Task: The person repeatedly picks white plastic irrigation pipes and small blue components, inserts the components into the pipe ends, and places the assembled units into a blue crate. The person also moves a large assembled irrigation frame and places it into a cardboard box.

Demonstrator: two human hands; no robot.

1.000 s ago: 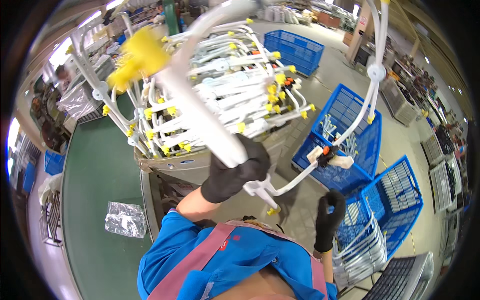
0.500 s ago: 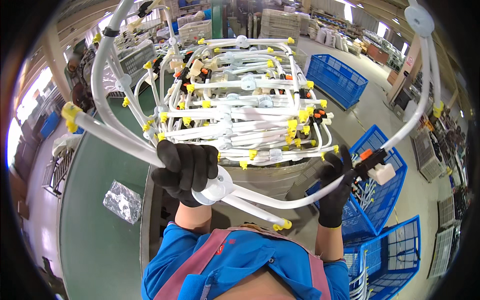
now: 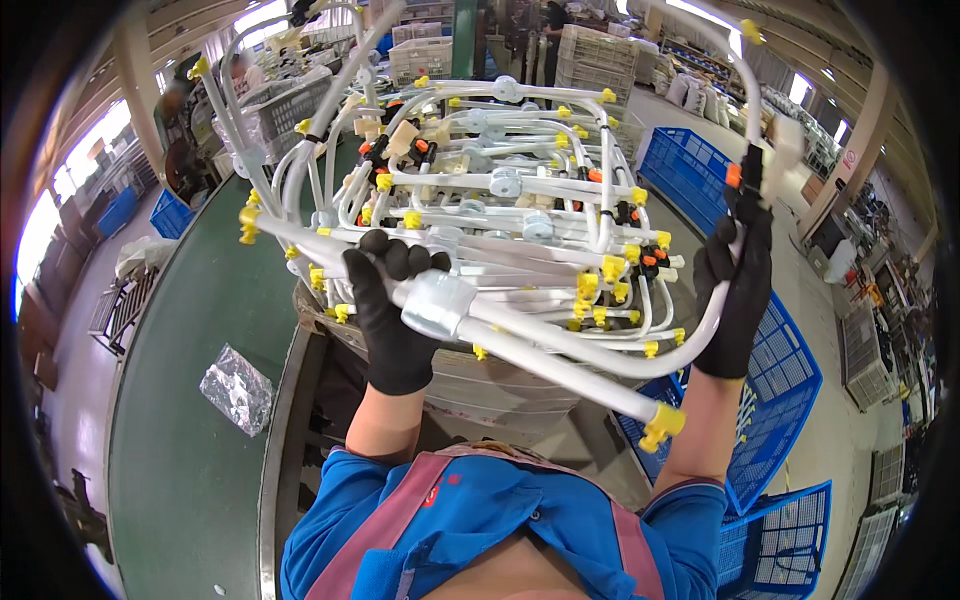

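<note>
A white tube assembly point(image 3: 560, 345) with yellow end fittings crosses in front of me, held in both hands. My left hand point(image 3: 395, 325), in a black glove, cradles its tubes beside the pale round hub point(image 3: 438, 304), fingers curled up behind. My right hand point(image 3: 735, 295), also black-gloved, grips the bent tube just below a black fitting point(image 3: 748, 190) with an orange piece. One yellow end fitting point(image 3: 661, 427) hangs at the lower right near my forearm. Beyond my hands lies a stack of similar tube assemblies point(image 3: 515, 260), with yellow, black and orange fittings.
On the left runs a green work surface point(image 3: 175, 430) with a crumpled clear plastic bag point(image 3: 238, 390) on it. A blue crate point(image 3: 685, 175) stands at the far right, and more blue crates point(image 3: 775, 545) sit at the lower right.
My right hand has risen, swinging the black fitting upward. My left hand has turned from over the tubes to palm-up beneath them. The hub and the lower yellow end have shifted right.
</note>
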